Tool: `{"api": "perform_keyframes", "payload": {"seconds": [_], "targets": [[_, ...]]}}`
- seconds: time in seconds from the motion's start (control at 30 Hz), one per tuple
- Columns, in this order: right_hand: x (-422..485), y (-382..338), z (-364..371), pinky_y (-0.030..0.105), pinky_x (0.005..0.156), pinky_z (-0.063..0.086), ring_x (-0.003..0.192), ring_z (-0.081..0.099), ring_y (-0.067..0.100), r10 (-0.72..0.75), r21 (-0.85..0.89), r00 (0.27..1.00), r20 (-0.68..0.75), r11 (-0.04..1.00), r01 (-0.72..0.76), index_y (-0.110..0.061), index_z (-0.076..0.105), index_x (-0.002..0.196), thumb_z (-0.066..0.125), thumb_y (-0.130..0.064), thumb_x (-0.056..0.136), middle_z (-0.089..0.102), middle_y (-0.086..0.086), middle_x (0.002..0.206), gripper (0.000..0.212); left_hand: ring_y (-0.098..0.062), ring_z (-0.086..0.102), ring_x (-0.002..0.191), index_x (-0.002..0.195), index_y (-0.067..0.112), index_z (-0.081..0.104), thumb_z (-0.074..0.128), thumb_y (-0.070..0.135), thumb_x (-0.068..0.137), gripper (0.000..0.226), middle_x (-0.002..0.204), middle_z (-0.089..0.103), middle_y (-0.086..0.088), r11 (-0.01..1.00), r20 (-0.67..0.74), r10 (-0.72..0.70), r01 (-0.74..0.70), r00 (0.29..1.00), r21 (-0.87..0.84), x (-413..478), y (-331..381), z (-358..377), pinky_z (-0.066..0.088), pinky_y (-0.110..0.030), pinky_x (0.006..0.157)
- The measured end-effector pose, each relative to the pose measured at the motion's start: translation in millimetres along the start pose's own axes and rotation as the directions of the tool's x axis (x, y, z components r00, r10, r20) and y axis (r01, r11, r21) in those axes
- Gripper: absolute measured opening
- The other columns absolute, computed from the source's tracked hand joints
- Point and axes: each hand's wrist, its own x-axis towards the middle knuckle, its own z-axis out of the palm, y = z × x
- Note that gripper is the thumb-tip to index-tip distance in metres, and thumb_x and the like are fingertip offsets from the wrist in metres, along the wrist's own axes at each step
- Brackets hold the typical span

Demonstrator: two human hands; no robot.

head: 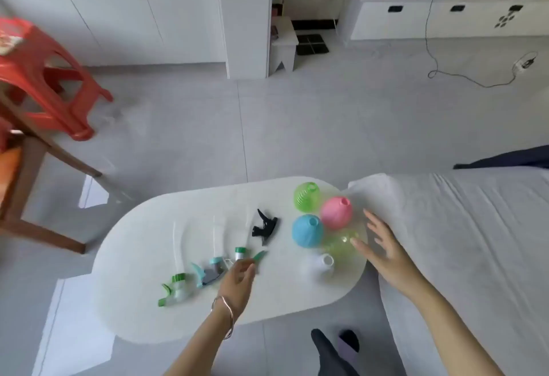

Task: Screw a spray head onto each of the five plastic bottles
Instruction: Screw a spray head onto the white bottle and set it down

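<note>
Several open bottles stand clustered at the right end of the white oval table (154, 257): a clear green one (306, 196), a pink one (336, 212), a blue one (307, 230), a pale yellow-green one (341, 246) and a white one (319, 267). Spray heads lie to their left: a black one (264, 225), a green-and-white one (248, 254), a teal-and-grey one (209, 271) and a green-and-clear one (173, 291). My left hand (237, 279) hovers with fingers apart at the green-and-white head. My right hand (383, 246) is spread open beside the yellow-green bottle, fingertips at it.
A bed with a white sheet (475, 242) lies right against the table's right end. A red plastic stool (44, 78) and a wooden chair (26, 182) stand at the left. A cable (430, 49) runs over the grey floor behind. My feet (335, 349) are below the table.
</note>
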Motion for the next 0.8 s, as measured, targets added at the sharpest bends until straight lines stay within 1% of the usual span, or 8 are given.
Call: {"api": "perform_keyframes", "payload": {"seconds": [0.03,0.13,0.23,0.33,0.43,0.53,0.63,0.8], "targets": [[-2,16,8,0.02,0.104,0.027,0.125,0.031,-0.02,0.008,0.011,1.0,0.012,1.0,-0.008,-0.062,0.032,0.125,0.067,-0.063,0.065,0.033,-0.036,0.139,0.07,-0.021,0.057,0.089,0.105,0.018,0.059,0.05,0.019,0.096,0.014,0.103,0.063,-0.008,0.998,0.054,0.05,-0.053,0.997,0.042,9,-7,21,0.046,-0.028,0.077],[-1,78,35,0.008,0.095,0.034,0.122,0.039,-0.017,0.069,0.005,0.996,0.049,0.998,-0.07,-0.045,0.038,0.133,0.072,-0.054,0.064,0.04,-0.027,0.14,0.077,-0.011,0.059,0.097,0.117,0.022,0.057,0.048,0.026,0.097,0.023,0.115,0.06,0.002,0.981,0.21,0.145,-0.169,0.967,0.1,38,-29,70,0.043,-0.005,0.071],[3,131,62,0.004,0.095,0.034,0.121,0.041,-0.012,0.067,0.019,0.996,0.062,0.997,-0.068,-0.039,0.041,0.132,0.076,-0.039,0.069,0.044,-0.025,0.137,0.071,0.008,0.054,0.1,0.125,0.025,0.053,0.046,0.032,0.097,0.03,0.124,0.056,0.011,0.938,0.311,0.266,-0.319,0.912,0.134,65,-53,101,0.039,0.002,0.078],[12,170,83,0.008,0.097,0.037,0.116,0.047,-0.012,0.008,0.0,1.0,0.025,1.0,-0.008,-0.042,0.045,0.124,0.078,-0.027,0.073,0.051,-0.028,0.129,0.062,0.009,0.052,0.108,0.128,0.031,0.051,0.045,0.035,0.096,0.032,0.127,0.056,0.015,0.897,0.366,0.356,-0.424,0.86,0.124,87,-75,116,0.041,-0.012,0.095],[20,196,99,-0.001,0.087,0.032,0.112,0.045,-0.018,-0.109,-0.07,0.993,-0.055,0.992,0.105,-0.049,0.042,0.12,0.078,-0.028,0.073,0.049,-0.042,0.122,0.062,0.003,0.05,0.119,0.131,0.035,0.049,0.042,0.041,0.096,0.036,0.131,0.054,0.018,0.863,0.401,0.437,-0.501,0.805,0.065,101,-94,124,0.038,-0.024,0.105],[26,215,110,-0.001,0.085,0.034,0.111,0.05,-0.013,-0.208,-0.081,0.974,-0.091,0.976,0.201,-0.055,0.038,0.122,0.075,-0.035,0.073,0.046,-0.042,0.126,0.065,0.004,0.044,0.126,0.134,0.036,0.048,0.035,0.05,0.094,0.044,0.135,0.052,0.02,0.834,0.423,0.499,-0.551,0.756,0.001,113,-107,127,0.033,-0.025,0.11],[30,227,119,0.0,0.086,0.035,0.113,0.051,-0.01,-0.277,-0.062,0.952,-0.133,0.961,0.271,-0.059,0.037,0.124,0.073,-0.043,0.071,0.046,-0.038,0.129,0.066,0.004,0.04,0.131,0.135,0.034,0.047,0.031,0.052,0.093,0.049,0.138,0.051,0.019,0.798,0.427,0.562,-0.6,0.708,-0.056,122,-117,130,0.028,-0.029,0.114],[21,230,133,0.004,0.087,0.039,0.115,0.051,-0.006,-0.331,0.002,0.934,-0.133,0.942,0.335,-0.046,0.039,0.131,0.074,-0.044,0.07,0.05,-0.034,0.127,0.071,-0.001,0.041,0.132,0.133,0.033,0.049,0.031,0.059,0.089,0.055,0.137,0.052,0.016,0.746,0.393,0.636,-0.659,0.664,-0.095,109,-129,121,0.029,-0.038,0.115]]}}
